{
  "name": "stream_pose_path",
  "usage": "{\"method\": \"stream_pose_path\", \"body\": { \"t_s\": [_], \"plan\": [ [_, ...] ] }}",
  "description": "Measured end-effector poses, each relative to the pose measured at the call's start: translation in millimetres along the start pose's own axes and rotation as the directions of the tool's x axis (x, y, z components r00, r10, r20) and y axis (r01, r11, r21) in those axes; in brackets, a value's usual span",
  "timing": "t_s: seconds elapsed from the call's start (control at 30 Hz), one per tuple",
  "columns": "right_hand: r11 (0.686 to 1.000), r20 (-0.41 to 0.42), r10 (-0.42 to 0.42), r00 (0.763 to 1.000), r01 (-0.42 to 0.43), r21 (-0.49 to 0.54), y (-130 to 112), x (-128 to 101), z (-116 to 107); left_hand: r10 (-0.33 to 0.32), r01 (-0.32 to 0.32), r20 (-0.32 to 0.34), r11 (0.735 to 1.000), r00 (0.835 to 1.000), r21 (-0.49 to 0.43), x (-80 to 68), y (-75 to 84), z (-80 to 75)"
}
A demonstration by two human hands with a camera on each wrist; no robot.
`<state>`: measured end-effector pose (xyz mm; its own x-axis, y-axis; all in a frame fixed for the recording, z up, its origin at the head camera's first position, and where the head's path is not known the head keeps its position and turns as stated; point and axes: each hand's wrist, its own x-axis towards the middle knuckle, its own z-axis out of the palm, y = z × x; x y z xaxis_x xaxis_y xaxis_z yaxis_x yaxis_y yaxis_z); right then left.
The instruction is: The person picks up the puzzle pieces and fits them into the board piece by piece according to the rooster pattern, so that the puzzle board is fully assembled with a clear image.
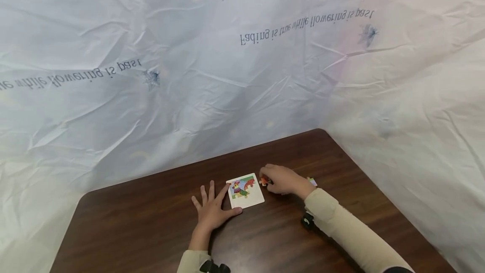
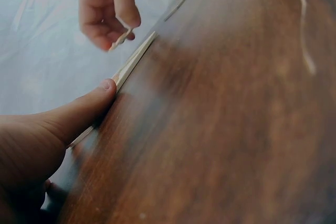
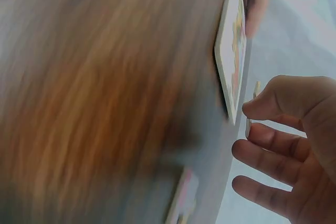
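Note:
A square white puzzle board [image 1: 252, 198] lies on the dark wooden table, partly filled with colourful jigsaw pieces [image 1: 242, 186] that form a bird picture. My left hand [image 1: 213, 211] is spread at the board's left side, its thumb and index finger touching the edge. Just right of the board, my right hand [image 1: 282, 179] pinches an orange puzzle piece [image 1: 263, 181] between thumb and fingers. In the right wrist view the pinched piece [image 3: 248, 128] shows edge-on, above the table, with the other fingers loosely bent.
Another puzzle piece [image 1: 312, 181] lies on the table [image 1: 159, 205] behind my right wrist. A wrinkled pale cloth [image 1: 212, 96] with printed lettering hangs along the table's far and right sides. Dark wrist straps [image 1: 307, 220] sit at both sleeves.

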<state>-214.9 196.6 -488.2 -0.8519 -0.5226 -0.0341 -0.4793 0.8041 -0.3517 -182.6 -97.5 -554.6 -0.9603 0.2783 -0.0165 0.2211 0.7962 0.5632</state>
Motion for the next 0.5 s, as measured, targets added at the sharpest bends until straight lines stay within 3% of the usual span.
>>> {"method": "stream_pose_path", "body": {
  "t_s": [0.13,0.5],
  "plan": [
    [0.997,0.02,-0.075,0.997,0.076,-0.014,-12.2,11.1,8.2,-0.006,0.006,0.007,1.0,1.0,-0.003,0.9,-0.3,-1.4],
    [0.992,0.045,-0.12,0.992,0.121,-0.023,-22.6,23.9,18.0,-0.002,0.002,0.0,1.0,1.0,0.002,1.0,-0.8,-1.0]
  ]
}}
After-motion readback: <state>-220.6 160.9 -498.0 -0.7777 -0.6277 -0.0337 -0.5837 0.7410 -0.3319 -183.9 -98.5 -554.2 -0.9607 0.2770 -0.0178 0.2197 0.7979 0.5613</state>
